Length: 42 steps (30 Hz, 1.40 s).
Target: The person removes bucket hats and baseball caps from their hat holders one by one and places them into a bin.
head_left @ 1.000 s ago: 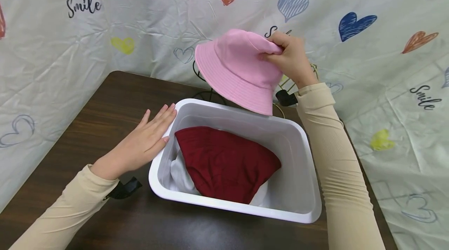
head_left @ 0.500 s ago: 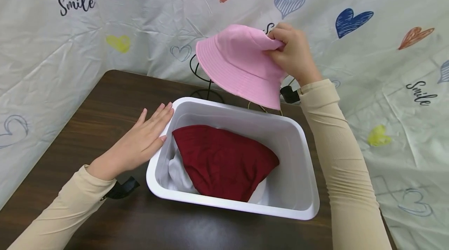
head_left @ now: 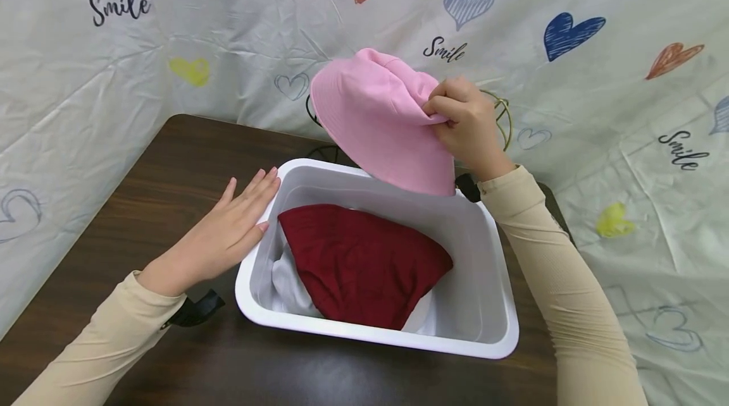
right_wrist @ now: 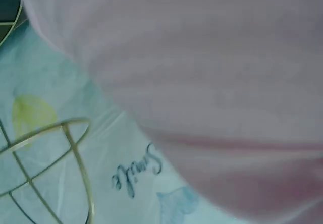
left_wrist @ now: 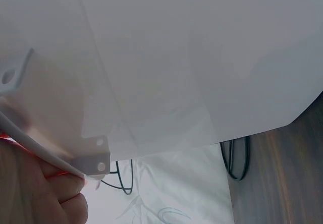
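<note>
My right hand (head_left: 469,124) pinches a pink bucket hat (head_left: 376,121) by its crown, holding it above the far rim of a white plastic tub (head_left: 376,338). The hat's brim hangs down and overlaps that rim in the head view; in the right wrist view its pink cloth fills most of the picture. My left hand (head_left: 219,232) rests with straight fingers on the tub's left rim. Inside the tub lies a dark red bucket hat (head_left: 364,267), on top of white cloth (head_left: 292,286) that it partly covers. The left wrist view shows the tub's outer wall (left_wrist: 161,72) from below.
Behind the tub, mostly hidden by the pink hat, stand a black wire stand (head_left: 324,153) and a gold wire stand (head_left: 504,118). The tub sits on a dark wooden table (head_left: 165,184). A white curtain (head_left: 228,20) with hearts and "Smile" prints hangs behind.
The right hand has lowered the pink hat slightly and tilted it, so its crown now looks more creased. The left hand stays at the tub's rim. The red hat has not moved.
</note>
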Available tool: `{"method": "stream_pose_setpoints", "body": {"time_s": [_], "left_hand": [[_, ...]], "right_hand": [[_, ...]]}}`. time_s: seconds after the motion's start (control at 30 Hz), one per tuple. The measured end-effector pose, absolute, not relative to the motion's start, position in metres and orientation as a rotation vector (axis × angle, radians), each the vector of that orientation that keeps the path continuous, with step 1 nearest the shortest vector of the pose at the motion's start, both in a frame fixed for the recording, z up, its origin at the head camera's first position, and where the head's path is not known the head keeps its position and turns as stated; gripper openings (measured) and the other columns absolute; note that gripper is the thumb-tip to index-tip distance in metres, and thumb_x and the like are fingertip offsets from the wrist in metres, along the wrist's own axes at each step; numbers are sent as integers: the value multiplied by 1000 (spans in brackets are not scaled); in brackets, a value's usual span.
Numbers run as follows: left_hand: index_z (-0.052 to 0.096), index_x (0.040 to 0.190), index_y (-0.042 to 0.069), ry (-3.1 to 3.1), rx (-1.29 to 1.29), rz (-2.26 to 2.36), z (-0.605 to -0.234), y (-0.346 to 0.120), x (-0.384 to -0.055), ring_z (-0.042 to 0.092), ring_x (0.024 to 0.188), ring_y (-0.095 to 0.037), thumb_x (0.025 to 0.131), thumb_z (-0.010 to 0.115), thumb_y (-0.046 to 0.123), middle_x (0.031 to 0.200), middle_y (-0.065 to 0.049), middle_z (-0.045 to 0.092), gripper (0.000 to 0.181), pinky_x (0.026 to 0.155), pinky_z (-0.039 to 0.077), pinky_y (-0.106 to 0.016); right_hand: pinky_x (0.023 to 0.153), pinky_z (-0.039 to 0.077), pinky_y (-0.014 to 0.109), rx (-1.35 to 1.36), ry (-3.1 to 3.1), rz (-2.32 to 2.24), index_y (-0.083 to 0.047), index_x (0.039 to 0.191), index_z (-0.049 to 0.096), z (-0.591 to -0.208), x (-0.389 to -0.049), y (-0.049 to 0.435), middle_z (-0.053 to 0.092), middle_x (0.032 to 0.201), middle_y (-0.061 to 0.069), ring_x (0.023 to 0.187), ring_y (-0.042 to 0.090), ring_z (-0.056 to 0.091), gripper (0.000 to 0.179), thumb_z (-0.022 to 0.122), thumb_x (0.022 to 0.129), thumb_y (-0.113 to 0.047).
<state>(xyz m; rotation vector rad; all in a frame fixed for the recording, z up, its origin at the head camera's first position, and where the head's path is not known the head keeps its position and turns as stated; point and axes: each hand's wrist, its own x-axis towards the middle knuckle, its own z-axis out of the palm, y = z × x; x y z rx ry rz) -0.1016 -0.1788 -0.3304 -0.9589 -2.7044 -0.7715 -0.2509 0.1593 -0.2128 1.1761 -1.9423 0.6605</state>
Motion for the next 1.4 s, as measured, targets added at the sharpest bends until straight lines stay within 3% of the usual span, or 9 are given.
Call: {"method": "stream_pose_setpoints", "body": {"time_s": [0.17,0.4,0.43,0.5,0.63,0.73,1.13,1.4], "left_hand": [[16,150,0,-2710,-958,-781,-329,-178,-101,8,143,-29,98,42,17,156,-16,14,61,110,2,-56],[15,150,2,-2713,-961,-792,-329,-178,-101,7,143,-29,98,42,17,156,-14,13,61,110,2,-56],[15,150,2,-2714,-963,-792,-328,-177,-100,7,143,-29,98,42,17,156,-14,12,61,111,2,-56],[14,151,3,-2722,-961,-790,-327,-177,-100,7,144,-29,99,41,18,157,-14,12,61,111,2,-56],[14,150,2,-2728,-957,-775,-326,-177,-99,7,143,-29,99,40,20,156,-15,12,60,110,2,-56],[15,150,1,-2715,-955,-781,-327,-177,-100,8,143,-30,100,39,20,156,-16,14,59,110,1,-57],[14,151,3,-2703,-959,-839,-330,-175,-102,6,144,-27,100,41,20,156,-15,13,60,110,0,-56],[13,151,4,-2714,-959,-850,-328,-176,-102,5,144,-26,100,40,22,157,-13,11,60,110,-1,-55]], "right_hand": [[68,41,29,1266,-1953,720,-6,63,66,-216,-228,160,58,72,8,70,26,53,25,61,70,17],[66,39,19,1494,-2062,812,-9,74,72,-217,-198,172,64,75,2,69,15,54,18,74,65,7],[66,39,19,1532,-2073,817,-9,75,73,-216,-194,174,65,75,2,69,14,55,12,75,69,2],[67,42,20,1597,-2101,795,-9,76,73,-215,-185,176,66,76,1,70,12,58,6,74,75,-3],[65,46,24,1641,-2216,589,-13,78,74,-209,-164,177,67,78,-4,74,10,61,9,78,73,-7],[62,49,27,1649,-2296,400,-16,79,74,-207,-148,176,66,78,-8,76,8,62,25,81,62,0],[53,46,23,1781,-2461,146,-21,73,67,-238,-109,176,62,72,-13,68,4,57,19,83,66,-13],[60,47,19,1936,-2486,162,-21,77,69,-252,-95,171,63,75,-15,71,2,59,17,81,68,-13]]}}
